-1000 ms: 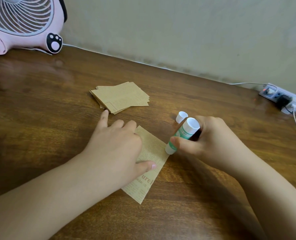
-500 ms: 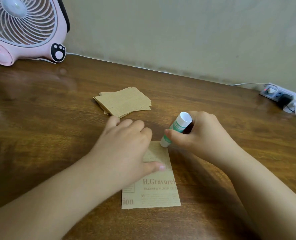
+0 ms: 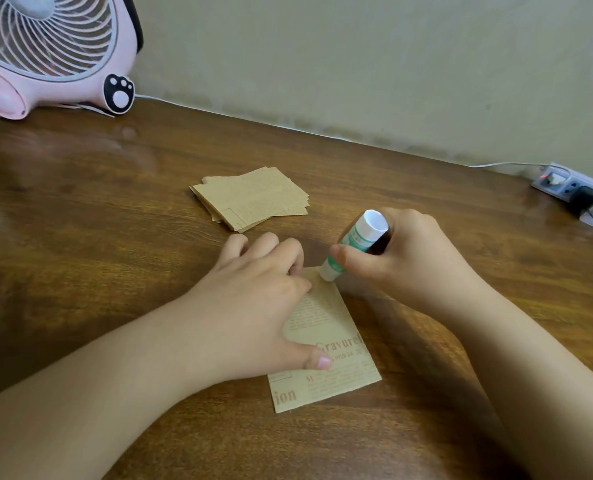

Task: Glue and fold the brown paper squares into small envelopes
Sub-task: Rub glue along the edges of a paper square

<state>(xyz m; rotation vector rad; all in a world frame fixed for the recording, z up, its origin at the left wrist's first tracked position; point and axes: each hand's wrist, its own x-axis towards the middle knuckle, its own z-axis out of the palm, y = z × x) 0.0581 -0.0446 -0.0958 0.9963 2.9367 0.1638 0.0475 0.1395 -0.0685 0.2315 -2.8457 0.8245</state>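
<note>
paper square (image 3: 326, 344) rotated, glue stick (image 3: 355, 245) shifted farther

left hand (image 3: 253, 306) pins the printed brown paper (image 3: 326, 344) flat on the wooden table (image 3: 80, 220); right hand (image 3: 402, 258) presses a tilted glue stick (image 3: 354, 245) onto its far corner.

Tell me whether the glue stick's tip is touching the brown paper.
Touching. The head view shows the glue stick tilted in the right hand, its lower tip meeting the far corner of the brown paper.
</note>
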